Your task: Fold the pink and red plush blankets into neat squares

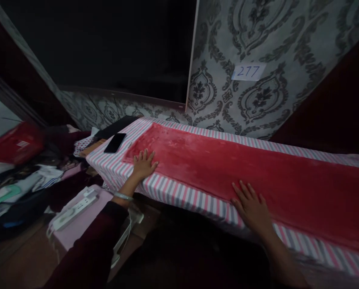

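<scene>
A long piece of red cloth (203,160) with a soft, plush-looking surface lies spread flat over a striped tablecloth (179,192). My left hand (143,165) rests palm down at the cloth's near left corner, fingers apart and pointing away from me. Farther right, my right hand (251,204) lies on the near edge of the same cloth with its fingers spread. Neither hand grips anything. The right end of the red cloth runs out of view.
A dark phone (115,143) lies on the tablecloth's left end. A power strip (75,210) sits on a pink surface at lower left, near piled clothes (43,176) and a red bag (15,142). Behind are a large screen (107,48) and a wall paper marked 277 (248,71).
</scene>
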`<action>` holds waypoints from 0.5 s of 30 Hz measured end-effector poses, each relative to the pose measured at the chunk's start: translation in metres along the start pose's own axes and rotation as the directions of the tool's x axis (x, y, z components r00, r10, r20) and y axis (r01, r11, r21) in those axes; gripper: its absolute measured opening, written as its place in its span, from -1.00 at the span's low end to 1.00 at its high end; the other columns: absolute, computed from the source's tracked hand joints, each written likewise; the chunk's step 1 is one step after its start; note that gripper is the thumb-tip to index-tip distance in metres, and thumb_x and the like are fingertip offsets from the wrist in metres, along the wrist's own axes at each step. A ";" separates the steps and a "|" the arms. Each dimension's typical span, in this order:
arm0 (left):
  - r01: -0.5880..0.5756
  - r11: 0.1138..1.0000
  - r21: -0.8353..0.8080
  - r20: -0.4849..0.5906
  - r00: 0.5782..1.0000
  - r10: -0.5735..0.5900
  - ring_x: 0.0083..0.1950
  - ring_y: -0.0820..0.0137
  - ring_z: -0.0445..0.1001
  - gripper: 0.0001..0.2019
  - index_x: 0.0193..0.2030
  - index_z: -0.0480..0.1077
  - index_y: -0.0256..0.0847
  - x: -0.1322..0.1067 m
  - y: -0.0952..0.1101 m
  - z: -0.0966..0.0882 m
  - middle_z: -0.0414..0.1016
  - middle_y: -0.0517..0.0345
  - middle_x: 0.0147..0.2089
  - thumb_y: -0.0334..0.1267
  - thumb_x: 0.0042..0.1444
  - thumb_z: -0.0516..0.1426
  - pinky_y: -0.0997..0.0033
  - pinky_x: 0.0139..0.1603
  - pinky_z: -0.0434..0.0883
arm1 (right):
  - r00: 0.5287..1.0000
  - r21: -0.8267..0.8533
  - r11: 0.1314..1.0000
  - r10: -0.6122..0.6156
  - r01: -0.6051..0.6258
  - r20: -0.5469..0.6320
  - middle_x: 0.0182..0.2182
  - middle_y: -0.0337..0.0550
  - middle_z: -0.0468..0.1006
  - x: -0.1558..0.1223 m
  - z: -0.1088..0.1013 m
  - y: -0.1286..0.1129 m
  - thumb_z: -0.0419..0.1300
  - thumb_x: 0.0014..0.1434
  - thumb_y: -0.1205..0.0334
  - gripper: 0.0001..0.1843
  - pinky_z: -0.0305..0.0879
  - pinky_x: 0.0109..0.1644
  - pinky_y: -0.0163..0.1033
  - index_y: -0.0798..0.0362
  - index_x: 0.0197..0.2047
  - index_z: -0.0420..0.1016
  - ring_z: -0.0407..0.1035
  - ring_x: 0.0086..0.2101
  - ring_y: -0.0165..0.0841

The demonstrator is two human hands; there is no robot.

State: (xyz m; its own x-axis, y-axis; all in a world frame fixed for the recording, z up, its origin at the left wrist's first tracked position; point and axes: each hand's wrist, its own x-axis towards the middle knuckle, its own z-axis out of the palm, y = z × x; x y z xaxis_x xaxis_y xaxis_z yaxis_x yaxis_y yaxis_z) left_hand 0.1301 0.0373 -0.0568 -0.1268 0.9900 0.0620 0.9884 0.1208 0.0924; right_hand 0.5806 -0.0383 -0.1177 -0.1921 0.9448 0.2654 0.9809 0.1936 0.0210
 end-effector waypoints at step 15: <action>0.396 0.910 -0.120 0.012 0.918 -0.397 0.00 0.06 0.59 -0.51 -0.03 0.53 -0.43 0.053 -0.076 -0.053 0.61 -0.34 -0.03 -0.04 0.36 -0.06 0.28 -0.08 0.45 | 1.000 0.015 1.000 -0.014 0.014 -0.014 0.43 -0.07 0.20 -0.001 0.005 0.003 -0.16 0.40 0.01 -0.39 0.17 0.30 0.28 -0.12 0.43 0.25 0.07 0.38 -0.02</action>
State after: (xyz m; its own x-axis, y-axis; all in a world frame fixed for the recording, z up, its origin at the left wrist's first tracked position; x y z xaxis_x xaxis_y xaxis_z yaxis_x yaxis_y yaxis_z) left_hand 0.0437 0.0767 -0.0081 -0.5082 0.8612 0.0087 0.8396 0.4932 0.2277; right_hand 0.5834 -0.0371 -0.1231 -0.2056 0.9382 0.2784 0.9774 0.2110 0.0107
